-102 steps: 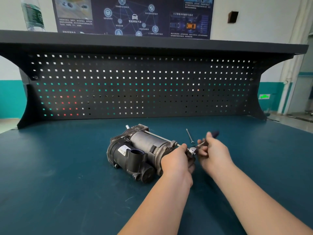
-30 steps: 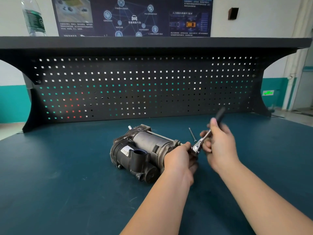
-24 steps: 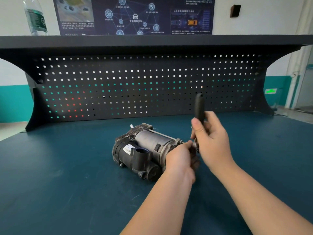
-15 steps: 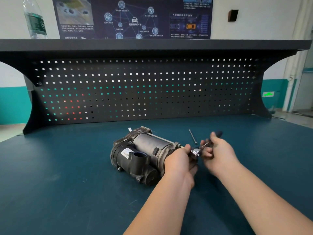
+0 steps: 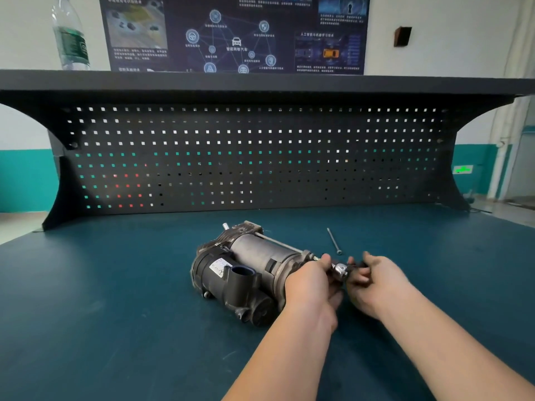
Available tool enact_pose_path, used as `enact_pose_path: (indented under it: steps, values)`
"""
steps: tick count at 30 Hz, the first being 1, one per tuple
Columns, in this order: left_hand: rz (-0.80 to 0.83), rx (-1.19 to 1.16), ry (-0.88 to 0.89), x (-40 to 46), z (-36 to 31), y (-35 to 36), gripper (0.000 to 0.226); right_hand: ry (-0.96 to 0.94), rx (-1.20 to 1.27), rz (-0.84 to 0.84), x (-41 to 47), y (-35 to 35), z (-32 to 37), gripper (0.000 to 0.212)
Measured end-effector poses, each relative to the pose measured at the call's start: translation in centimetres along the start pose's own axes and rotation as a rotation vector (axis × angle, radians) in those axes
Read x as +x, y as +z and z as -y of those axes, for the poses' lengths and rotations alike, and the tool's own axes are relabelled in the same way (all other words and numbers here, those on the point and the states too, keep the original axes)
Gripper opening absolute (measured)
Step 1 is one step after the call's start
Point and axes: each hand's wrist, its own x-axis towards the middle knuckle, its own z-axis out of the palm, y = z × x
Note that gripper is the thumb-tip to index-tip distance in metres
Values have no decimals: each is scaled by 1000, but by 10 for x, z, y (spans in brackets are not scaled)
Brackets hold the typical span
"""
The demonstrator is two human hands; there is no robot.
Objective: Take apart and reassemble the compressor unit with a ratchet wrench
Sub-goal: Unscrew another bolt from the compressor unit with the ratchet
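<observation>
The compressor unit [image 5: 243,270], a grey metal cylinder with a black plastic end, lies on its side on the blue-green bench [image 5: 115,314]. My left hand [image 5: 311,285] grips its right end, thumb near the socket. The ratchet wrench [image 5: 341,270] has its chrome head set against a bolt at that end. My right hand [image 5: 376,280] is curled round the wrench handle, which lies low and is mostly hidden by the fingers. One long loose bolt [image 5: 333,241] lies on the bench just behind the hands.
A black perforated back panel [image 5: 260,157] with a shelf on top closes the far side of the bench. A plastic water bottle [image 5: 70,36] stands on the shelf at the left. A poster hangs on the wall behind.
The wrench handle swung up to upright about 0.8 s ago, then came back down to the right. It now lies lower and more hidden in my right hand. My left hand stayed on the compressor.
</observation>
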Motion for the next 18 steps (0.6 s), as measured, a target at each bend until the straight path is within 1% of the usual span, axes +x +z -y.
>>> enact_pose_path:
  steps: [1, 2, 3, 5, 6, 7, 8, 9, 10, 11, 12, 13, 14, 15, 16, 17, 18]
  values:
    - [-5, 6, 3, 1, 0, 0, 22, -82, -63, 37, 0, 1, 0, 28]
    - [-9, 17, 5, 1, 2, 0, 22, -236, -173, 96, -2, 3, 1, 27]
    - [-3, 33, 6, 0, 2, 0, 22, -448, -331, 173, -7, 6, 3, 24]
    - [16, 55, 6, -1, 2, 0, 20, -872, -730, 356, -19, 9, 4, 16]
    - [30, 54, 1, -2, 2, 0, 18, -1018, -892, 443, -24, 8, 1, 12]
    - [48, 51, -8, -3, 1, -1, 16, -1107, -989, 501, -29, 8, -3, 8]
    - [60, 43, -19, -3, 1, -1, 14, -1151, -1018, 510, -30, 6, -6, 7]
    - [61, 38, -28, -3, -1, -2, 13, -1155, -1002, 471, -31, 6, -8, 8]
    - [53, 40, -31, -3, -1, -2, 13, -1112, -937, 393, -29, 7, -8, 10]
    - [42, 48, -27, -2, -1, -2, 14, -1007, -827, 294, -23, 8, -5, 14]
    - [32, 55, -24, -1, -1, -1, 16, -814, -667, 186, -16, 9, -1, 18]
    - [22, 57, -22, -1, 0, -1, 19, -546, -480, 93, -10, 8, 3, 23]
    - [17, 55, -24, 0, 1, 0, 21, -285, -300, 37, -5, 6, 4, 25]
    - [18, 51, -23, 0, 1, 1, 21, -107, -156, 7, -1, 2, 3, 26]
    - [21, 47, -21, 0, 2, 1, 21, -23, -73, -15, 2, 0, 1, 26]
    - [19, 42, -19, 0, 2, 1, 22, -24, -70, -17, 2, 0, 0, 26]
    - [11, 39, -15, 1, 2, 2, 23, -104, -136, 5, 1, 1, 0, 27]
